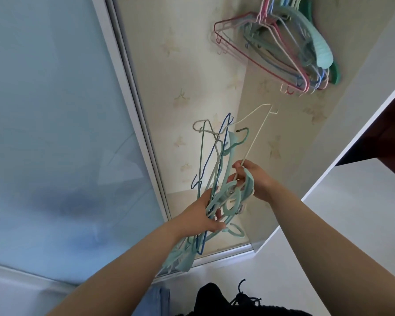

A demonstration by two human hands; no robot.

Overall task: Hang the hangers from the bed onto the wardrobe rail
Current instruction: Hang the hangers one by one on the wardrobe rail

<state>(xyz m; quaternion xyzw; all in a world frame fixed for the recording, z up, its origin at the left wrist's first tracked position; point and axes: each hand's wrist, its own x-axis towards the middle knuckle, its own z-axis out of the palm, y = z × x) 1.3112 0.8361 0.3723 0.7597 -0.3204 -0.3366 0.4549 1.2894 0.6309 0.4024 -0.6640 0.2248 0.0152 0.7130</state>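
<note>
No writing, label, brand or number can be read anywhere here, not on the hangers, the papered wardrobe wall or the sliding door.

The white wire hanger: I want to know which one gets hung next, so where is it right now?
In the head view the white wire hanger stands right of centre, pinched by the right hand, beside the bundle of hangers in the left hand, below the hung hangers.
</note>
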